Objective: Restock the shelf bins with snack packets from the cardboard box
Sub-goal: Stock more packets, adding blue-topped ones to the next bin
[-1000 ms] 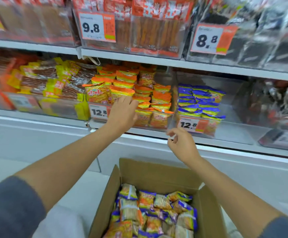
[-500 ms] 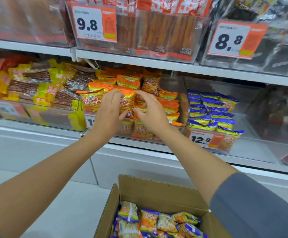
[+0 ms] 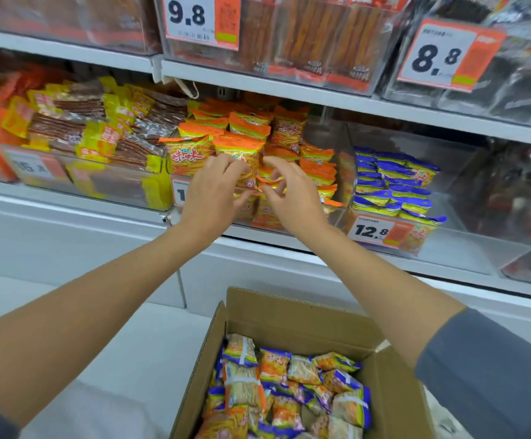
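A white shelf (image 3: 289, 87) stands over a pale floor. On it the clear middle bin (image 3: 343, 160) holds orange packets (image 3: 318, 172) (piled loosely). Right of that bin sit blue packets (image 3: 394, 185), and below it is the cardboard box (image 3: 289, 315) with mixed snack packets (image 3: 273, 365). At that bin's front, the left hand (image 3: 210, 198) curls its fingers round one of the orange packets, and the right hand (image 3: 292, 201) pinches another's edge.
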Available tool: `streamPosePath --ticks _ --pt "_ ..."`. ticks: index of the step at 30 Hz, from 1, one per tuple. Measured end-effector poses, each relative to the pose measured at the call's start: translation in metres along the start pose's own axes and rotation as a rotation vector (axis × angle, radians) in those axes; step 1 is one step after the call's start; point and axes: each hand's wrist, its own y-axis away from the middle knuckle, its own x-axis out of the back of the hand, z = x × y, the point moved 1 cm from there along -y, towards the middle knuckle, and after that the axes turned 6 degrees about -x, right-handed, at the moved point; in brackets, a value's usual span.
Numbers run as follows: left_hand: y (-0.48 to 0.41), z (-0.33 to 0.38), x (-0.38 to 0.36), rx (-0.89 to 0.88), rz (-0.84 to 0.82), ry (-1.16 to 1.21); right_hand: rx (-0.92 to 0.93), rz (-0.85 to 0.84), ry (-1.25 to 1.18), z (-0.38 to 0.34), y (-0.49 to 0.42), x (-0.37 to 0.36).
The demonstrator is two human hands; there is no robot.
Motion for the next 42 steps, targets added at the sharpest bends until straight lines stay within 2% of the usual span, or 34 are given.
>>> streamPosePath --ticks 3,6,10,13,15,19,21,23,26,28,31,33,37,39,42 --pt "0.035 0.035 -0.006 0.072 -0.230 0.169 -0.015 -0.099 0.035 0.017 0.049 0.011" --pt "0.092 0.073 -0.031 0.224 -0.556 0.332 -0.161 -0.312 0.105 0.049 0.114 0.011" --pt "0.170 0.103 -0.069 0.402 -0.799 0.495 -0.317 -0.579 0.162 0.114 0.199 -0.003" --pt "0.209 0.101 -0.088 0.610 -0.850 0.573 -0.458 -0.712 0.140 0.164 0.245 -0.019" --pt "0.219 0.095 -0.096 0.662 -0.857 0.560 -0.525 -0.771 0.148 0.187 0.264 -0.038" --pt "0.229 0.073 -0.098 0.722 -0.841 0.543 -0.651 -0.706 -0.048 0.189 0.275 -0.090" --pt "0.237 0.064 -0.093 0.767 -0.843 0.528 -0.708 -0.763 -0.128 0.181 0.279 -0.115" --pt "0.245 0.062 -0.089 0.805 -0.852 0.534 -0.705 -0.886 -0.145 0.174 0.286 -0.137" --pt "0.248 0.063 -0.085 0.795 -0.871 0.556 -0.545 -1.064 -0.044 0.162 0.299 -0.165" --pt "0.248 0.066 -0.084 0.780 -0.899 0.543 -0.487 -1.058 0.034 0.151 0.305 -0.175" --pt "0.244 0.072 -0.084 0.758 -0.913 0.530 -0.370 -0.882 0.099 0.142 0.298 -0.171" --pt "0.238 0.076 -0.085 0.738 -0.930 0.525 -0.298 -0.829 0.127 0.140 0.284 -0.158" --pt "0.225 0.092 -0.086 0.655 -1.105 0.571 -0.246 -0.754 0.225 0.126 0.248 -0.110" --pt "0.218 0.103 -0.086 0.624 -1.156 0.675 -0.302 -0.708 0.146 0.119 0.238 -0.086" --pt "0.205 0.117 -0.075 0.607 -1.108 0.803 -0.434 -0.696 -0.123 0.115 0.238 -0.055"
